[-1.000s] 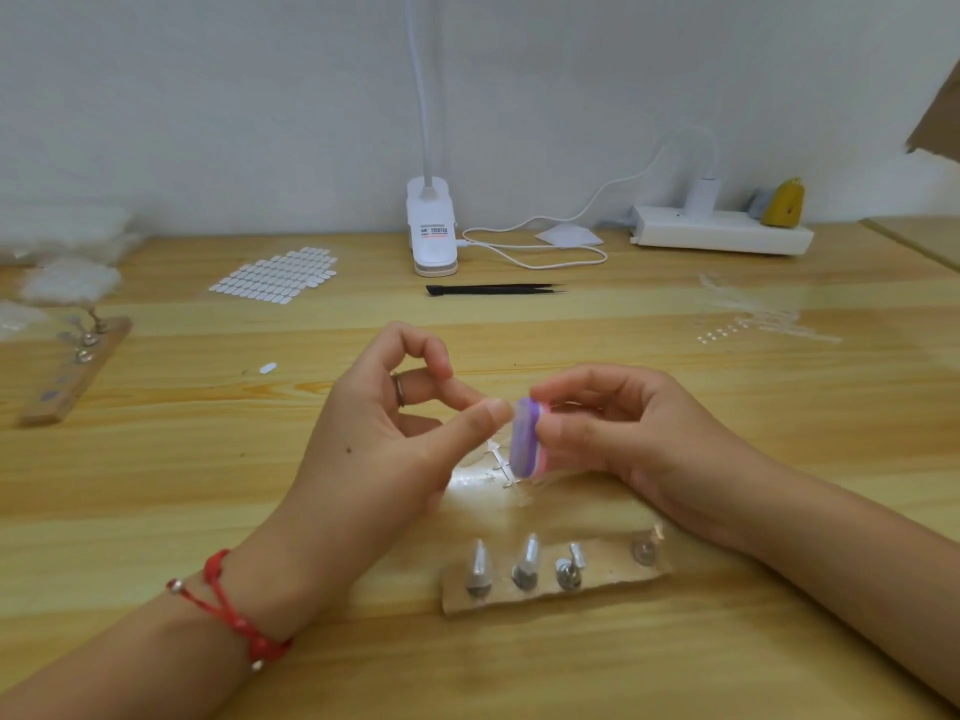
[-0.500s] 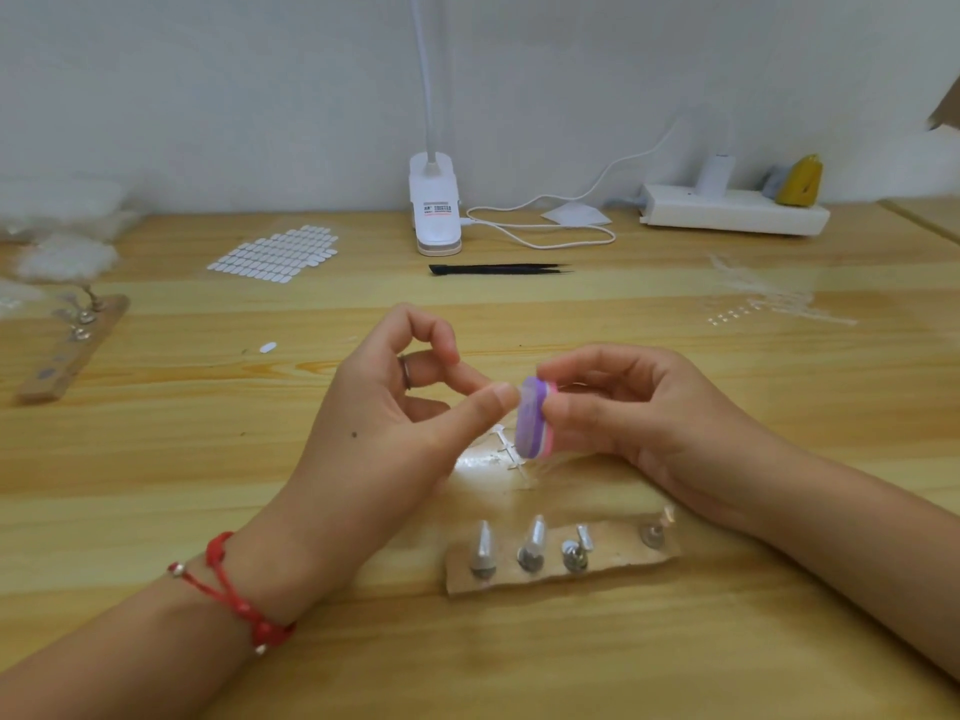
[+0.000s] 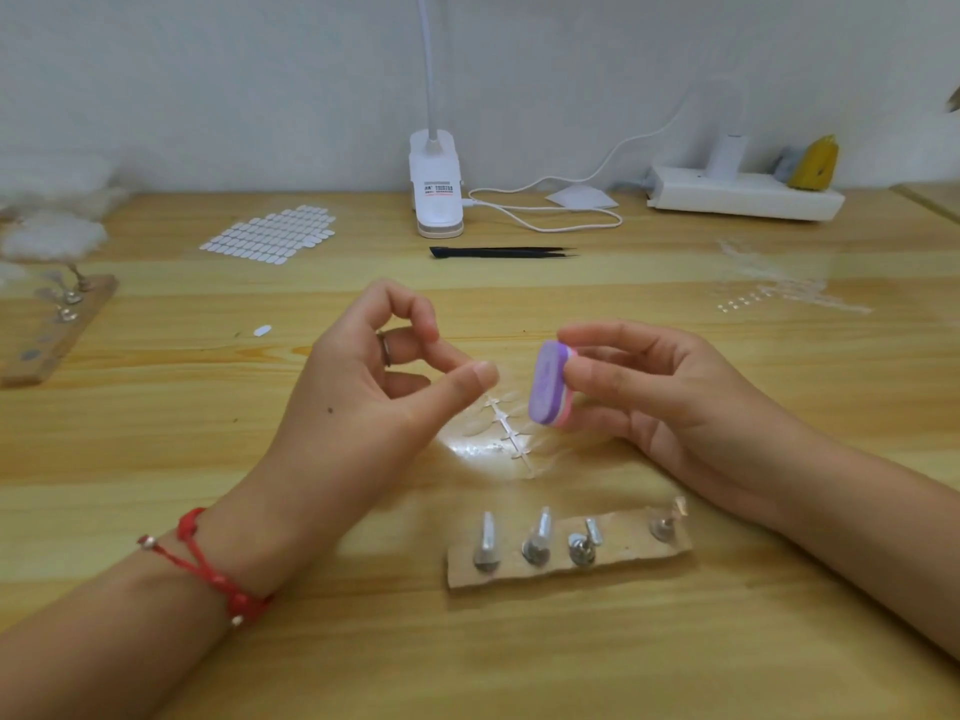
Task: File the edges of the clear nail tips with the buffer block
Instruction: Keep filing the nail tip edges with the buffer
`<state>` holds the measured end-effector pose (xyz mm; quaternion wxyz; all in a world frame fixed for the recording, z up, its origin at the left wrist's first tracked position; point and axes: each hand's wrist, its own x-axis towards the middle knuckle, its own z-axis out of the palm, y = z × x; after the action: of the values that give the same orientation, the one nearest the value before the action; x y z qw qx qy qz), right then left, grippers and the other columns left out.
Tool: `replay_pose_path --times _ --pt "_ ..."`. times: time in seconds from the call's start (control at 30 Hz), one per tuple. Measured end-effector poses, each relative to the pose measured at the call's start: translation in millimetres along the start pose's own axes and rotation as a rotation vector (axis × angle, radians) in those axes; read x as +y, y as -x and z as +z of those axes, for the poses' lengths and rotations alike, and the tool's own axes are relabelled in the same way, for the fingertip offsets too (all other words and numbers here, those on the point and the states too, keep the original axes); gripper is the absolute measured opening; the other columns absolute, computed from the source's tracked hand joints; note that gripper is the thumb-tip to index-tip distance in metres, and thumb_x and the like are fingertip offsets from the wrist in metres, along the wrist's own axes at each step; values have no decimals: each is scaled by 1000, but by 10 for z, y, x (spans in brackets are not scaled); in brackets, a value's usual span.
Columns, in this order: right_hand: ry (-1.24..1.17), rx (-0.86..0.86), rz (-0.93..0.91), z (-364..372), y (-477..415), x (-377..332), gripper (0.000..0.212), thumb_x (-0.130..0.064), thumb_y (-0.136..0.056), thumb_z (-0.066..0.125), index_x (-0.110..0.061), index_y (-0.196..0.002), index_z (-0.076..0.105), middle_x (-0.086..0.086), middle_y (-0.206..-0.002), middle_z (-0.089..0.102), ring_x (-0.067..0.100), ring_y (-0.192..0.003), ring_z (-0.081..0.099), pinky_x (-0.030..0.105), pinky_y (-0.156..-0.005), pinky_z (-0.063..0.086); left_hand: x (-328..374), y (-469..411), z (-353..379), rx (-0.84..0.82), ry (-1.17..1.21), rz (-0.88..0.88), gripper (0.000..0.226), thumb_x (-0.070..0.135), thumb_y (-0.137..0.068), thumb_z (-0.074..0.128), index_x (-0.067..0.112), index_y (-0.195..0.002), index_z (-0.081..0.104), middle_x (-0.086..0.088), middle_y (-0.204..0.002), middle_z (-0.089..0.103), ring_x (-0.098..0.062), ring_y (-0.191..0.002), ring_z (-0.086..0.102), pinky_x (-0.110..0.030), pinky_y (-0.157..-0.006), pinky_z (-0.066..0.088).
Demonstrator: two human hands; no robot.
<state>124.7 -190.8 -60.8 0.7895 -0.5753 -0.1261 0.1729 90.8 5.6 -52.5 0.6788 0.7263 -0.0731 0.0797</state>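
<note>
right hand [image 3: 670,397] pinches the buffer block [image 3: 549,383] upright, long axis near vertical; left hand [image 3: 363,387] thumb and finger pinched.

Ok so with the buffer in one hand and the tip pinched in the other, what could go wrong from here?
1. Whatever the left hand pinches between thumb and fingers is too small and clear to make out; it could slip unnoticed.
2. The buffer block in the right hand is held only at its edge and may twist.
3. The clear tip strip lies right beneath both hands, where a wrist could sweep it.
</note>
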Motion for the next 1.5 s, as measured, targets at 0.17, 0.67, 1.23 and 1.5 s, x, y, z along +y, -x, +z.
replay_pose_path --times 0.17,0.67,1.23,1.5 --pt "179 -53 -11 13 28 43 22 -13 -65 77 -20 -85 79 6 -82 75 18 -75 73 26 -70 58 -18 17 38 -65 13 9 37 31 -63 75 24 -81 43 5 -70 68 -8 -40 39 -14 -37 30" --pt "143 -49 -12 7 23 27 21 -12 -65 78 -18 -85 78 7 -82 75 19 -74 73 26 -68 58 -27 47 43 -100 12 23 32 22 -70 75 29 -78 45 5 -71 67 -11 -41 38 -14 -38 31" --pt "72 -5 -15 14 6 25 24 -16 -60 77 -16 -83 79 5 -81 73 17 -73 72 25 -67 57 -30 48 38 -110 -3 21 36 22 -71 78 29 -79 44 5 -71 67 -14 -43 36 -15 -38 30" --pt "-41 48 -4 -3 -6 1 19 -9 -64 71 -14 -80 79 5 -80 73 15 -71 72 24 -64 57 -43 42 38 -124 -13 12 32 26 -69 73 25 -81 44 5 -70 66 -17 -44 37 -14 -38 31"
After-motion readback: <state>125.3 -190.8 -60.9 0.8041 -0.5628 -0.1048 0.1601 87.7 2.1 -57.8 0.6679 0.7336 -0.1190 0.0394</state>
